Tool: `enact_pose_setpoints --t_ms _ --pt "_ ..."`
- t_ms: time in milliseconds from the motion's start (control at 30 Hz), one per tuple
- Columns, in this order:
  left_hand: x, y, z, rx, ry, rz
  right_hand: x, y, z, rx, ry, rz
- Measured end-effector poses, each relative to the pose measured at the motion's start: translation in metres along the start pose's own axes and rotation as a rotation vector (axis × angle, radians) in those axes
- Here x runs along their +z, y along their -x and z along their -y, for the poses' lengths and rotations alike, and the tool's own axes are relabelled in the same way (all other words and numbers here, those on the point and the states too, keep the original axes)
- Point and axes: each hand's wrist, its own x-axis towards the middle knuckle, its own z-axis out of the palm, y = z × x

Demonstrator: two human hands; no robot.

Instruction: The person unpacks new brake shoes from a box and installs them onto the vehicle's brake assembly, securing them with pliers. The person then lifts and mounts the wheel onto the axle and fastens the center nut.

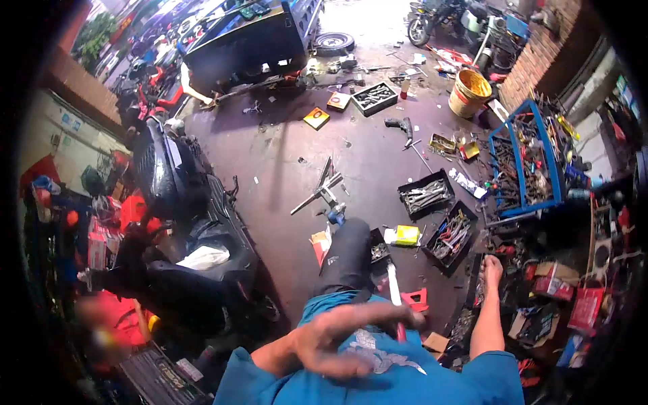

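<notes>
My left hand (pixel 337 337) is in front of my blue shirt, blurred, with the thumb standing apart from the fingers. A slim tool with a whitish shaft (pixel 394 285) and a red end (pixel 401 333) passes behind those fingers and appears held by them; its exact kind is unclear. To the right, my right hand (pixel 492 270) reaches down to a long dark tray of small metal parts (pixel 463 324). Its fingers are curled together at the tray, and whatever they hold is hidden. A red plastic piece (pixel 416 300) lies between the two hands.
Black trays hold wrenches (pixel 426 196) and pliers (pixel 451 235). A blue metal rack (pixel 525 162) full of tools stands at the right, near a yellow bucket (pixel 470 93). On the left is a black scooter (pixel 196 223). A metal puller-like tool (pixel 327 189) and a drill (pixel 401 129) lie on the floor.
</notes>
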Motion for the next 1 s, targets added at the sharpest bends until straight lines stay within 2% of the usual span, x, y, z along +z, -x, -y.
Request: enact_pose_setpoints --t_ms 67,167,267,333,400,467,533,600,667,700,767,800,933,1000 --pt "0.000 -0.033 -0.004 0.160 0.125 0.000 0.041 -0.033 0.031 -0.045 -0.014 0.045" --pt "-0.042 -0.073 0.030 0.386 0.243 0.267 0.127 -0.019 0.089 -0.037 -0.018 0.210" --pt "-0.094 -0.141 0.005 0.393 0.099 0.355 0.200 -0.050 0.126 -0.003 0.046 0.362" --pt "-0.149 -0.182 0.008 0.363 0.117 0.437 0.237 -0.088 0.147 -0.263 0.238 0.427" --pt "-0.209 -0.216 0.021 0.332 0.152 0.488 0.262 -0.135 0.174 -0.273 0.372 0.441" --pt "-0.264 -0.258 0.024 0.381 0.226 0.442 0.264 -0.180 0.182 -0.384 0.482 0.309" --pt "-0.313 -0.301 0.031 0.472 0.295 0.369 0.235 -0.245 0.137 -0.232 0.291 0.103" --pt "-0.351 -0.333 0.000 0.457 0.305 0.320 0.237 -0.216 0.179 0.154 0.094 0.022" --pt "-0.397 -0.357 -0.019 0.394 0.258 0.322 0.216 -0.222 0.149 0.461 0.116 -0.112" --pt "-0.421 -0.366 -0.032 0.329 0.219 0.356 0.216 -0.211 0.140 0.550 0.102 -0.115" --pt "-0.448 -0.391 -0.044 0.332 0.220 0.343 0.211 -0.192 0.121 0.699 0.002 -0.061" --pt "-0.461 -0.403 -0.050 0.333 0.221 0.337 0.212 -0.189 0.114 0.755 -0.084 0.004" --pt "-0.502 -0.435 -0.067 0.397 0.185 0.275 0.274 -0.181 0.119 0.836 0.195 -0.049" --pt "-0.521 -0.448 -0.061 0.413 0.190 0.241 0.306 -0.196 0.156 0.628 0.443 0.155"
